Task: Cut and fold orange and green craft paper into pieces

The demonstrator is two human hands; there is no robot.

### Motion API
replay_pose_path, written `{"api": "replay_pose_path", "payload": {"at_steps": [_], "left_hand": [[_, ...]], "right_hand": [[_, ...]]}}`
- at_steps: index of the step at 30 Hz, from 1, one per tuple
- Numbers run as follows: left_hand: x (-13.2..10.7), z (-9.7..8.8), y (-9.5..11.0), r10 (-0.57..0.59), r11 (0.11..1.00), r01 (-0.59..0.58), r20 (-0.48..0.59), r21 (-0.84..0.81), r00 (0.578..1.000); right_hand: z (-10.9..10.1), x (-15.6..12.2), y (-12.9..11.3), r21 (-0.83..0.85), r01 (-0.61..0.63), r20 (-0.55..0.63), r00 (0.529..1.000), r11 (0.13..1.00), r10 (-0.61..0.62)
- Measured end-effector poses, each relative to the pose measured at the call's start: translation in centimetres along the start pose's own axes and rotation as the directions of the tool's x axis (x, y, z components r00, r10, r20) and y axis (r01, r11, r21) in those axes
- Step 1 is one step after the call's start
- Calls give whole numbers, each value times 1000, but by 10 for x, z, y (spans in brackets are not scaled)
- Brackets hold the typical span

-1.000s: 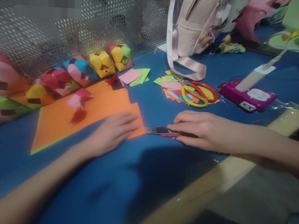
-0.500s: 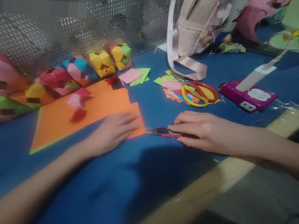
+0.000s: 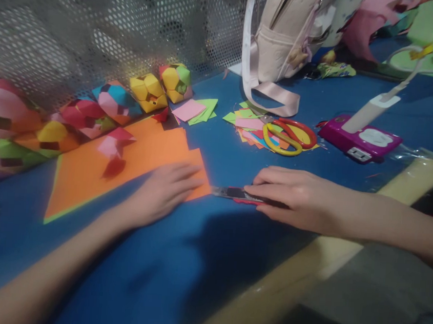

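My left hand [image 3: 161, 192] lies flat, fingers stretched out, pressing down the near right corner of a large orange paper sheet [image 3: 128, 161] on the blue table [image 3: 211, 249]. My right hand [image 3: 291, 197] is closed around a red and black utility knife [image 3: 236, 193], whose blade tip touches the orange sheet's right corner. The knife lies almost flat on the table. A small pink and red folded paper piece [image 3: 113, 148] rests on the orange sheet.
Folded paper balls [image 3: 158, 87] line a perforated metal screen [image 3: 137, 25] at the back left. Red and yellow scissors [image 3: 287, 134] lie on coloured paper squares [image 3: 251, 125]. A pink backpack [image 3: 286, 34], a magenta device [image 3: 360, 141] and the table's wooden edge [image 3: 304, 280] are right.
My right hand with the knife has slid slightly toward me and down along the sheet's edge. My left hand stays put on the paper.
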State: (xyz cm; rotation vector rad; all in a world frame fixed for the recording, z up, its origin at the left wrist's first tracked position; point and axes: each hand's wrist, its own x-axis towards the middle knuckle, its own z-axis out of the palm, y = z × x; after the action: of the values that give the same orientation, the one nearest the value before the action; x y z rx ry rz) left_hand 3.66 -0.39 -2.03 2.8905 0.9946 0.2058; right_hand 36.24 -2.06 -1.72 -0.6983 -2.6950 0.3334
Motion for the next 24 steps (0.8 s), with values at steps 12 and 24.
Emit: {"api": "replay_pose_path", "payload": {"at_steps": [12, 24], "left_hand": [[2, -1, 1, 20, 1000, -19, -21, 12, 1000], [4, -3, 3, 4, 1000, -4, -6, -2, 1000]], "right_hand": [[4, -2, -15, -39, -68, 7, 998, 997, 68], [7, 2, -25, -14, -145, 49, 988, 989, 145]]}}
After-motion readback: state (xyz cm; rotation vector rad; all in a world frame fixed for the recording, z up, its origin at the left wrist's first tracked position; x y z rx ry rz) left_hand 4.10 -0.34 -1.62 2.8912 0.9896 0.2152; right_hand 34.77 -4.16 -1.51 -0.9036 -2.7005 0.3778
